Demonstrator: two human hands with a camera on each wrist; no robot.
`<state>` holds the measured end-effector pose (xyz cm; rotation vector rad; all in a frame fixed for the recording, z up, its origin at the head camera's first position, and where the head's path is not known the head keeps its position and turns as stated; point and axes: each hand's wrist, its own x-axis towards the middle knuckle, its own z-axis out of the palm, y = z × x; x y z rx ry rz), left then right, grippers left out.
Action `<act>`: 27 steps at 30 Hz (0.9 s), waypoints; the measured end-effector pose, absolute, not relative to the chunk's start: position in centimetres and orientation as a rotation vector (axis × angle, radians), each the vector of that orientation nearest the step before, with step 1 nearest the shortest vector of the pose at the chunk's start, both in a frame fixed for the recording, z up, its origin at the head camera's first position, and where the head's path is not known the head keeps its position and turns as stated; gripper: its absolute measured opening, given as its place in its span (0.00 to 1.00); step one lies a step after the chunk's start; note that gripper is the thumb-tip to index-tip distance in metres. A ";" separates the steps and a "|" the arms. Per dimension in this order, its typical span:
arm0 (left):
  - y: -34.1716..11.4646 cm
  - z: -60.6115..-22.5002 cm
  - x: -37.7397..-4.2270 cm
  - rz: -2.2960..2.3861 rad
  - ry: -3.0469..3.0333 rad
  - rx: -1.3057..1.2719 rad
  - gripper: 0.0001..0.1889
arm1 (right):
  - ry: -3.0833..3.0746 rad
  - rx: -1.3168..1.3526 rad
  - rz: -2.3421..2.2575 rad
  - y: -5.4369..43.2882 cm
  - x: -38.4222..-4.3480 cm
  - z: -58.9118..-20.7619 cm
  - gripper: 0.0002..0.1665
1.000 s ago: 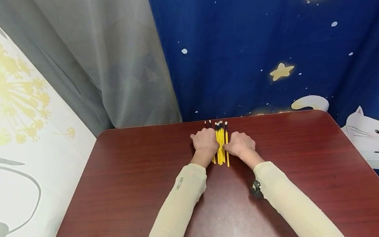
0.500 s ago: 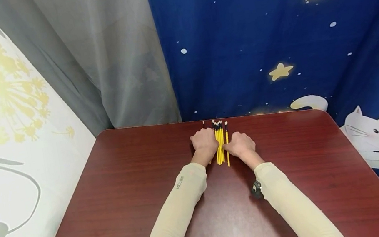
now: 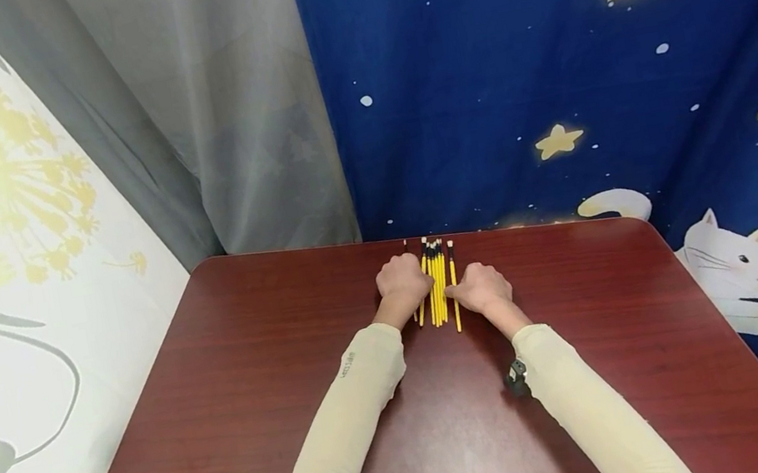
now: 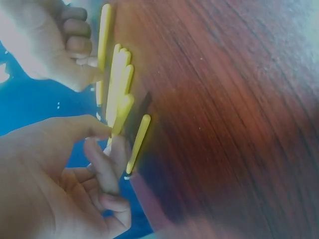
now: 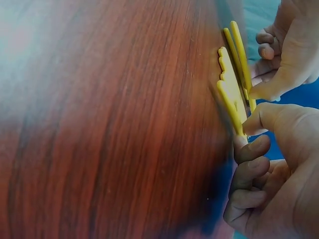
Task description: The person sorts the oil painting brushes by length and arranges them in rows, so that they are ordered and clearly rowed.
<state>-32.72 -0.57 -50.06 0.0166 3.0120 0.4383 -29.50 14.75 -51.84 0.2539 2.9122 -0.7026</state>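
Several paintbrushes (image 3: pixel 437 294) with yellow handles, dark ferrules and pale tips lie side by side near the table's far edge. My left hand (image 3: pixel 402 281) pinches one tilted paintbrush (image 4: pixel 123 112) between thumb and fingers, just left of the bunch. Beyond that hand, to its left, another single paintbrush (image 4: pixel 139 143) lies apart. On the bunch's other side, my right hand (image 3: pixel 482 290) has thumb and index finger on a separate paintbrush (image 5: pixel 230 105), its other fingers curled. The hands hide parts of both handles.
All this is on a reddish-brown wooden table (image 3: pixel 231 432). Behind its far edge hang a grey curtain (image 3: pixel 252 123) and a blue star-patterned curtain (image 3: pixel 459 87). A patterned white panel (image 3: pixel 13 360) stands at the left.
My left hand has shifted slightly left, drawing one paintbrush off the bunch at a slant. The paintbrush farthest left has also moved left. My right hand stays almost where it was.
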 end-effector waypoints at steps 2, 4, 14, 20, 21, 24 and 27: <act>-1.0 -49.9 -32.6 0.491 2.986 -0.010 0.13 | 2.917 0.240 -0.719 14.8 -29.3 -51.7 0.24; -1.4 -49.7 -32.3 0.543 2.966 -0.031 0.14 | 2.921 0.222 -0.735 14.8 -29.1 -51.6 0.23; -3.8 -49.2 -30.8 0.784 2.863 -0.053 0.21 | 2.934 0.109 -0.752 14.5 -27.5 -50.7 0.24; -5.4 -49.0 -29.9 0.873 2.766 0.018 0.20 | 2.953 0.012 -0.747 14.1 -25.9 -50.4 0.25; -5.7 -49.0 -29.7 0.880 2.751 0.029 0.20 | 2.956 -0.003 -0.747 14.1 -25.6 -50.4 0.25; -6.2 -48.9 -29.2 0.886 2.709 0.067 0.20 | 2.964 -0.051 -0.750 13.9 -24.8 -50.3 0.24; -6.7 -49.1 -28.6 0.871 2.687 0.119 0.20 | 2.967 -0.091 -0.761 13.4 -23.9 -50.5 0.23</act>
